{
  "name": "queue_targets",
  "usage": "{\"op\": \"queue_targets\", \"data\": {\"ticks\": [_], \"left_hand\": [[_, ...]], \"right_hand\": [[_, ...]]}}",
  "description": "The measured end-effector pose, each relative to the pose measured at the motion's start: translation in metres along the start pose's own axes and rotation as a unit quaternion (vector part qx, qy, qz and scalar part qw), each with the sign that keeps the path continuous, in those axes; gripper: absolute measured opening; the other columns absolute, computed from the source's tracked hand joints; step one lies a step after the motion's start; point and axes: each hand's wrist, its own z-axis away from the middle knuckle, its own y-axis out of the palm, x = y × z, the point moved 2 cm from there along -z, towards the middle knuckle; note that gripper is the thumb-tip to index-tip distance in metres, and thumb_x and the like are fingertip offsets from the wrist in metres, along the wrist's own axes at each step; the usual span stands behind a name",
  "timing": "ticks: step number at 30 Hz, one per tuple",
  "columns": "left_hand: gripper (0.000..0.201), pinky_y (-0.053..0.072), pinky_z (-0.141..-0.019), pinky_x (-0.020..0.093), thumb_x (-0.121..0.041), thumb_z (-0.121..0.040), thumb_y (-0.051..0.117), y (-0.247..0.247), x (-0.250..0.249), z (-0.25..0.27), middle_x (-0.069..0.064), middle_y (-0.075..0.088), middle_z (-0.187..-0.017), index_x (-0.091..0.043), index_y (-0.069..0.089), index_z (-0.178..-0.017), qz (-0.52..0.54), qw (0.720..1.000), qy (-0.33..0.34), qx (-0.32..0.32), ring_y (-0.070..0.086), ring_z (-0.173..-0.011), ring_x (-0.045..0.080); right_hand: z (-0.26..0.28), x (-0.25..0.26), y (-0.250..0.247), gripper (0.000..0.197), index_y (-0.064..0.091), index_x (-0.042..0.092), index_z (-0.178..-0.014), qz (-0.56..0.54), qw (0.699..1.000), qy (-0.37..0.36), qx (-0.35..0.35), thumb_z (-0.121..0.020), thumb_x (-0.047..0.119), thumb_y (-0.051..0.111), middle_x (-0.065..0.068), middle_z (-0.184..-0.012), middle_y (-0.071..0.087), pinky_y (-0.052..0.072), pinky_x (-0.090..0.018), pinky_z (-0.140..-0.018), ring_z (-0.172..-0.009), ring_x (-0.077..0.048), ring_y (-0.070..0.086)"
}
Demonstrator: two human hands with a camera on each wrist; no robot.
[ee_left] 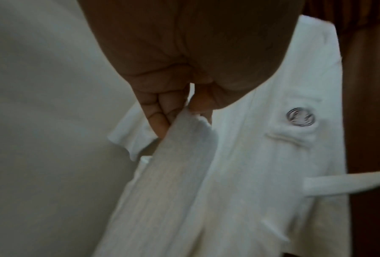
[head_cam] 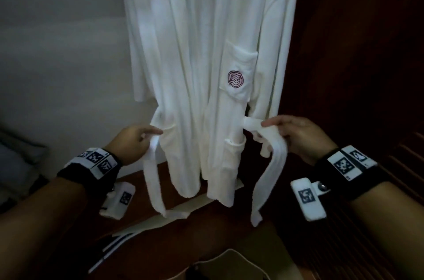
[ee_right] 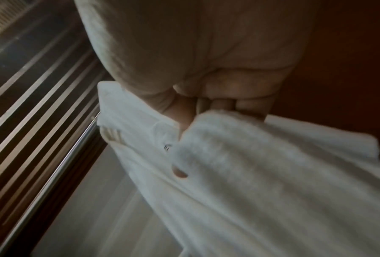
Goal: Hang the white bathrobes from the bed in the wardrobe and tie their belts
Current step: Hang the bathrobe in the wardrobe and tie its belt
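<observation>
A white bathrobe (head_cam: 197,50) with a maroon round logo on its chest pocket hangs in front of me. Its belt is untied, one end hanging on each side. My left hand (head_cam: 137,140) pinches the left belt end (head_cam: 151,178) at the robe's left edge; in the left wrist view the left hand (ee_left: 180,111) holds that belt end (ee_left: 169,182) between thumb and fingers. My right hand (head_cam: 291,133) grips the right belt end (head_cam: 268,165) just right of the robe; the right wrist view shows the right hand (ee_right: 208,111) curled round the belt end (ee_right: 250,165).
A dark wooden wardrobe wall (head_cam: 358,50) stands at the right with a slatted panel (head_cam: 390,153) low down. A pale wall (head_cam: 64,50) lies to the left. On the wardrobe floor lie flat pale items (head_cam: 160,220). A metal rail (ee_right: 52,173) shows in the right wrist view.
</observation>
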Motion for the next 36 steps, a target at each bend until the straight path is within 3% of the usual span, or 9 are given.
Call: {"op": "queue_targets", "data": {"ticks": [3,6,11,17,20,22,25,31,36], "left_hand": [[0.061,0.049,-0.087,0.034,0.013,-0.076,0.055,0.015,-0.002,0.015,0.007,0.059,-0.118,-0.019,0.063,-0.127,-0.043,0.993,0.114,0.0,0.059,-0.102,0.023],[0.068,0.053,-0.08,0.037,0.007,-0.076,0.064,0.022,-0.001,0.025,0.007,0.055,-0.121,-0.021,0.054,-0.137,-0.166,0.978,0.112,0.054,0.06,-0.095,0.025],[0.017,0.053,-0.069,0.04,-0.017,-0.088,0.067,0.006,-0.008,0.018,0.005,0.057,-0.095,-0.017,0.071,-0.105,-0.201,0.961,0.19,0.023,0.061,-0.078,0.029],[0.033,0.054,-0.07,0.037,-0.044,-0.094,0.056,0.001,-0.017,0.002,-0.003,0.051,-0.126,-0.015,0.072,-0.092,-0.228,0.95,0.205,0.057,0.065,-0.077,0.024],[0.058,0.054,-0.071,0.036,-0.063,-0.093,0.036,0.013,-0.019,-0.005,-0.004,0.068,-0.093,-0.013,0.067,-0.086,-0.149,0.968,0.147,0.138,0.068,-0.071,0.012],[0.051,0.056,-0.067,0.035,-0.053,-0.097,0.045,0.025,-0.016,-0.006,0.002,0.07,-0.075,-0.007,0.062,-0.081,0.006,0.98,0.072,0.186,0.07,-0.059,0.011],[0.044,0.056,-0.061,0.032,-0.038,-0.1,0.051,0.041,-0.018,-0.001,0.01,0.067,-0.071,0.002,0.061,-0.083,0.209,0.953,-0.002,0.219,0.069,-0.057,0.018],[0.027,0.048,-0.068,0.02,-0.026,-0.102,0.05,0.053,-0.004,0.005,-0.007,0.065,-0.073,-0.02,0.066,-0.081,0.234,0.932,0.12,0.249,0.058,-0.065,0.0],[0.043,0.051,-0.081,0.027,-0.05,-0.089,0.042,0.061,0.014,0.01,0.001,0.068,-0.093,-0.016,0.068,-0.095,0.164,0.928,0.21,0.262,0.061,-0.085,0.01]], "right_hand": [[0.002,-0.011,0.026,0.031,0.068,0.006,-0.104,0.024,0.998,-0.024,0.054,-0.093,-0.011,0.044,-0.019,-0.092,0.072,0.06,-0.035,-0.066,-0.076,-0.028,0.07],[0.005,-0.019,0.046,0.037,0.065,0.011,-0.113,0.1,0.988,-0.066,0.094,-0.089,-0.014,0.051,-0.006,-0.09,0.075,0.054,-0.021,-0.066,-0.081,-0.012,0.071],[0.008,-0.024,0.068,0.031,0.066,0.012,-0.109,0.128,0.983,-0.096,0.09,-0.088,-0.009,0.06,-0.004,-0.096,0.076,0.06,-0.035,-0.073,-0.088,-0.024,0.073],[0.003,-0.018,0.101,0.013,0.074,0.027,-0.096,0.411,0.88,-0.215,0.1,-0.083,0.027,0.072,0.018,-0.077,0.065,0.045,-0.014,-0.069,-0.072,0.004,0.061],[-0.003,-0.017,0.136,0.022,0.074,0.02,-0.093,0.465,0.839,-0.238,0.154,-0.081,0.039,0.074,0.02,-0.073,0.053,0.037,-0.014,-0.067,-0.067,0.003,0.051],[-0.008,-0.018,0.158,0.034,0.072,0.019,-0.09,0.502,0.818,-0.221,0.172,-0.081,0.052,0.07,0.014,-0.076,0.052,0.037,-0.016,-0.068,-0.068,0.002,0.048],[-0.01,-0.017,0.186,0.04,0.069,0.017,-0.084,0.52,0.802,-0.216,0.199,-0.084,0.057,0.064,0.004,-0.082,0.059,0.044,-0.026,-0.07,-0.075,-0.008,0.055],[-0.019,-0.015,0.199,0.035,0.071,0.022,-0.09,0.538,0.795,-0.196,0.2,-0.088,0.055,0.061,0.012,-0.08,0.054,0.039,-0.024,-0.066,-0.073,-0.004,0.052],[-0.034,-0.027,0.196,0.045,0.066,0.014,-0.088,0.591,0.779,-0.157,0.136,-0.087,0.059,0.059,0.003,-0.085,0.06,0.032,-0.024,-0.067,-0.076,-0.011,0.053]]}}
